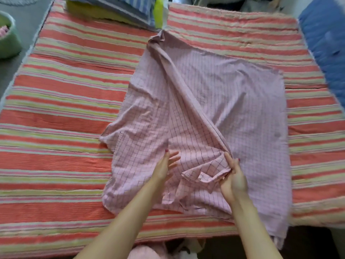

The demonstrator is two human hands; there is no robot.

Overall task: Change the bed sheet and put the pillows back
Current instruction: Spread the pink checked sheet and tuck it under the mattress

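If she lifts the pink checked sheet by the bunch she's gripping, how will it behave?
Probably floppy: the pink checked sheet creases and ridges where the right hand bunches it. Likely light, since one pinch raises a long fold. It may drag across the striped mattress cover rather than slide cleanly.

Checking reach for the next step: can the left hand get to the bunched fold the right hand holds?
Probably yes. The left hand lies open on the pink sheet beside the right hand; only flat cloth lies between.

Grey floor point(22, 30) upper left of frame, pale green round basket point(8, 41) standing on it; blue quilted fabric point(324, 43) upper right; soft daylight.
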